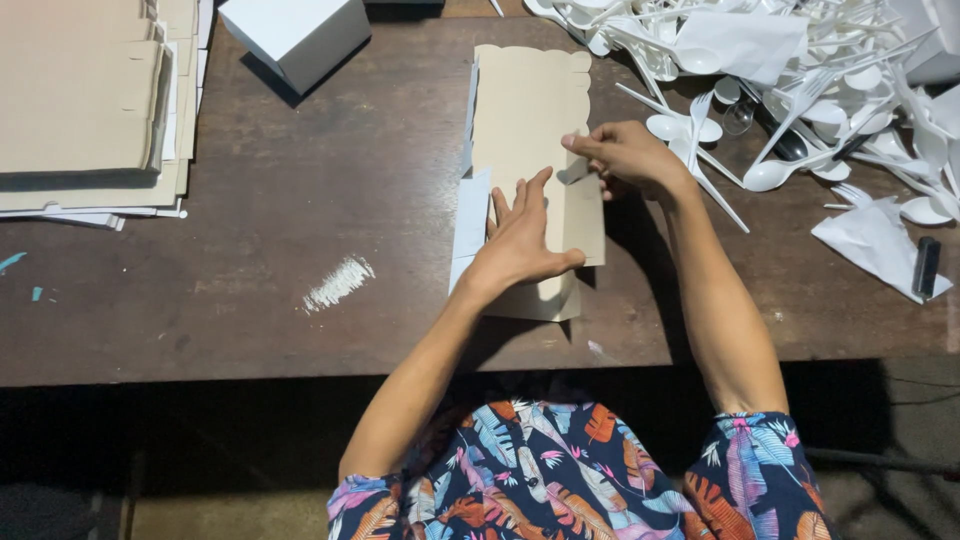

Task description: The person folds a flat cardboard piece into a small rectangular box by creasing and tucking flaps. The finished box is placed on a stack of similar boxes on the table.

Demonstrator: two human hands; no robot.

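Head view: left hand (522,240) presses flat, fingers spread, on tan box blank (530,110); right hand (628,155) pinches its side flap. Blank mostly flat, folding barely begun; one finished white box (295,35) stands nearby.

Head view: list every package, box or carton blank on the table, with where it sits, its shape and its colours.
Flat carton blank: table centre, tan, scalloped edge, under left hand and right hand.
White box: top, left of centre, folded up, cube-like.
Stack of flat blanks: top-left corner, tan with white edges.
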